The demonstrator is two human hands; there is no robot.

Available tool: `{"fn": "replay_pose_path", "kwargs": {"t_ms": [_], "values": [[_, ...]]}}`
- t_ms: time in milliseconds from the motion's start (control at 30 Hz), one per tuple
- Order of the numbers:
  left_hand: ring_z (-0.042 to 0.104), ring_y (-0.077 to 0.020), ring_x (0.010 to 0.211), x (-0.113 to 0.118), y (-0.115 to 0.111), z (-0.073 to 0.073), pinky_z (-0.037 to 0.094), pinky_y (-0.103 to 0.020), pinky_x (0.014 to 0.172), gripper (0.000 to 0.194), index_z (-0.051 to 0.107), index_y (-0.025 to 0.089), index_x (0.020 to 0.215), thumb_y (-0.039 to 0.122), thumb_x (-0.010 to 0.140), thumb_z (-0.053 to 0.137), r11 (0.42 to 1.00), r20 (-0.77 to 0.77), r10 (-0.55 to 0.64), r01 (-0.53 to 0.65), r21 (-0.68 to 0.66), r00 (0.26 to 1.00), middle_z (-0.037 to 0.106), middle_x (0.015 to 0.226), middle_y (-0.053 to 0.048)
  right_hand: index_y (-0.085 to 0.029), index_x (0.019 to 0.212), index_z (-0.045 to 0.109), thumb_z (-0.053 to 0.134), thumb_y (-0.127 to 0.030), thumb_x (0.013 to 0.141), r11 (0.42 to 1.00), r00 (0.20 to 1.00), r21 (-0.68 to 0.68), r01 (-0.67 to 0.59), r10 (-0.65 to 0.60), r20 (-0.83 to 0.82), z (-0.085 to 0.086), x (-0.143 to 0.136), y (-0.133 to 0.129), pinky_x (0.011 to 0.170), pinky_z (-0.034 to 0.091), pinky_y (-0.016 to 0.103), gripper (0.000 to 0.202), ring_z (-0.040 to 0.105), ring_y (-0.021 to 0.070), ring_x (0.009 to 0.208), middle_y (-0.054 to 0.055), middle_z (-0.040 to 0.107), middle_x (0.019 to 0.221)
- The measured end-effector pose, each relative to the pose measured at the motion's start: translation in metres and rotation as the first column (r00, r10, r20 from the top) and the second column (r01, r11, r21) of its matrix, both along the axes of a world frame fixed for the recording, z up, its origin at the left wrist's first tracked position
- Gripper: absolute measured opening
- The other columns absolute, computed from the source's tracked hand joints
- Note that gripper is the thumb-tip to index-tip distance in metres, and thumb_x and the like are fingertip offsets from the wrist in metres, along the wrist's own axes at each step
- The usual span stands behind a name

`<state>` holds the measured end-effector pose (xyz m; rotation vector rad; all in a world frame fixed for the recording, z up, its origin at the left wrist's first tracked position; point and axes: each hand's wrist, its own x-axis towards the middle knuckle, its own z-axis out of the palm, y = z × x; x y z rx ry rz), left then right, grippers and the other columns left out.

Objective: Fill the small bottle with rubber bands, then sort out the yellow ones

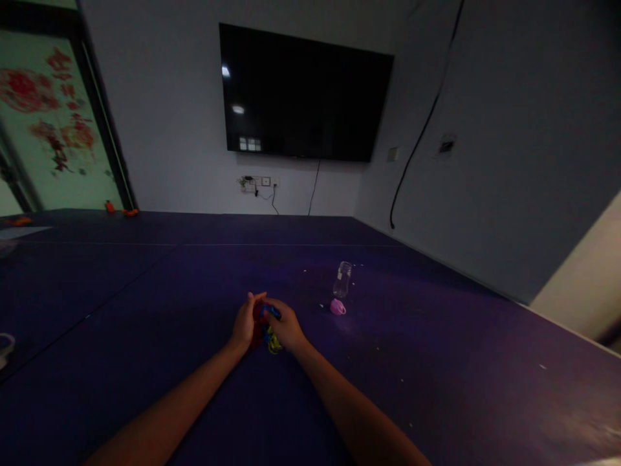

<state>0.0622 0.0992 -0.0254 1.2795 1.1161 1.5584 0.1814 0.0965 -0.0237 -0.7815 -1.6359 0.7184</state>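
A small heap of coloured pieces point(272, 339), yellow-green, blue and red, lies on the dark blue-purple surface between my two hands. My left hand point(244, 322) rests on its edge along the heap's left side, open, with fingers stretched forward and thumb raised. From the right, my right hand point(287, 325) curls over the far side, its thumb and fingers around small blue pieces point(272, 311). Their exact kind is too small and dark to make out. Both hands' fingertips come close together at the far end.
To the right stands a clear plastic bottle point(342, 280), uncapped, with a pink lid point(337, 307) in front of it. White specks dot the surface. Orange objects point(110, 206) lie at the back left. A white ring-shaped item point(6, 346) shows at the left edge. A cable point(427, 120) hangs down the right wall.
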Motion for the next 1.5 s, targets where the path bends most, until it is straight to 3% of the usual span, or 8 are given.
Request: {"fn": "replay_pose_path", "kwargs": {"t_ms": [200, 333, 533, 667, 933, 1067, 1233, 1500], "values": [[0.052, -0.0285, 0.12, -0.01, 0.001, 0.002, 0.036, -0.043, 0.103, 0.07, 0.067, 0.016, 0.109, 0.069, 0.086, 0.028, 0.993, -0.031, 0.116, -0.116, 0.015, 0.993, 0.061, 0.125, -0.014, -0.023, 0.11, 0.067, 0.061, -0.039, 0.079, 0.992, 0.98, -0.09, 0.092, -0.107, -0.167, 0.004, 0.006, 0.0, 0.1, 0.04, 0.041, 0.035, 0.058, 0.0234, 0.111, 0.007, 0.066, 0.116], [0.058, -0.0295, 0.111, -0.006, -0.004, 0.001, 0.039, -0.044, 0.099, 0.068, 0.07, 0.015, 0.099, 0.068, 0.086, 0.03, 0.993, -0.097, 0.121, -0.121, 0.005, 0.988, 0.067, 0.114, -0.014, -0.02, 0.108, 0.068, 0.05, -0.049, 0.086, 0.974, 0.969, -0.169, 0.154, -0.182, -0.166, 0.002, 0.011, 0.001, 0.101, 0.04, 0.04, 0.041, 0.058, 0.0233, 0.111, 0.009, 0.066, 0.115], [0.06, -0.028, 0.108, 0.004, -0.017, 0.01, 0.039, -0.042, 0.1, 0.058, 0.071, 0.018, 0.097, 0.063, 0.087, 0.036, 0.995, -0.189, 0.09, -0.081, 0.054, 0.978, 0.068, 0.112, -0.01, -0.02, 0.109, 0.068, 0.04, -0.056, 0.089, 0.986, 0.992, -0.158, 0.054, -0.071, -0.103, 0.001, 0.005, -0.001, 0.096, 0.044, 0.037, 0.05, 0.061, 0.0218, 0.105, 0.008, 0.069, 0.108], [0.054, -0.0272, 0.116, 0.0, -0.018, 0.015, 0.032, -0.04, 0.106, 0.057, 0.07, 0.019, 0.098, 0.061, 0.089, 0.033, 0.99, -0.206, 0.128, -0.111, 0.091, 0.97, 0.066, 0.116, -0.009, -0.02, 0.114, 0.065, 0.036, -0.059, 0.09, 0.988, 0.995, -0.134, 0.082, -0.088, -0.04, 0.005, 0.006, 0.0, 0.098, 0.042, 0.037, 0.054, 0.06, 0.022, 0.109, 0.009, 0.067, 0.114], [0.054, -0.0282, 0.117, 0.0, -0.004, 0.007, 0.034, -0.042, 0.104, 0.058, 0.069, 0.018, 0.102, 0.062, 0.088, 0.034, 0.996, -0.202, 0.092, -0.093, 0.005, 0.975, 0.065, 0.119, -0.012, -0.021, 0.107, 0.069, 0.032, -0.062, 0.09, 0.986, 0.997, -0.159, -0.043, 0.052, 0.05, 0.009, 0.006, 0.003, 0.093, 0.045, 0.038, 0.057, 0.063, 0.0223, 0.1, 0.006, 0.071, 0.099], [0.058, -0.0283, 0.112, -0.002, -0.002, 0.004, 0.039, -0.041, 0.099, 0.067, 0.067, 0.018, 0.107, 0.07, 0.084, 0.032, 0.998, -0.156, 0.063, -0.066, -0.017, 0.986, 0.064, 0.12, -0.012, -0.017, 0.11, 0.067, 0.033, -0.061, 0.09, 0.98, 0.991, -0.174, 0.096, -0.11, -0.07, 0.01, 0.009, -0.004, 0.095, 0.044, 0.039, 0.059, 0.062, 0.0243, 0.104, 0.01, 0.069, 0.107], [0.066, -0.0304, 0.096, -0.007, 0.003, 0.002, 0.049, -0.044, 0.085, 0.086, 0.068, 0.012, 0.106, 0.08, 0.078, 0.023, 0.995, -0.072, 0.074, -0.079, -0.058, 0.995, 0.071, 0.099, -0.015, -0.015, 0.114, 0.064, 0.027, -0.057, 0.092, 0.876, 0.897, -0.314, 0.365, -0.421, -0.132, -0.001, 0.002, -0.015, 0.102, 0.038, 0.042, 0.06, 0.053, 0.0269, 0.119, 0.015, 0.062, 0.12], [0.061, -0.0295, 0.108, 0.003, 0.0, -0.003, 0.044, -0.042, 0.094, 0.078, 0.07, 0.014, 0.098, 0.076, 0.081, 0.026, 0.987, -0.006, 0.161, -0.161, -0.028, 0.987, 0.068, 0.111, -0.016, -0.016, 0.119, 0.061, 0.024, -0.057, 0.093, 0.906, 0.912, -0.3, 0.298, -0.363, -0.189, -0.003, -0.015, -0.006, 0.102, 0.038, 0.04, 0.062, 0.05, 0.0245, 0.121, 0.014, 0.06, 0.124]]}}
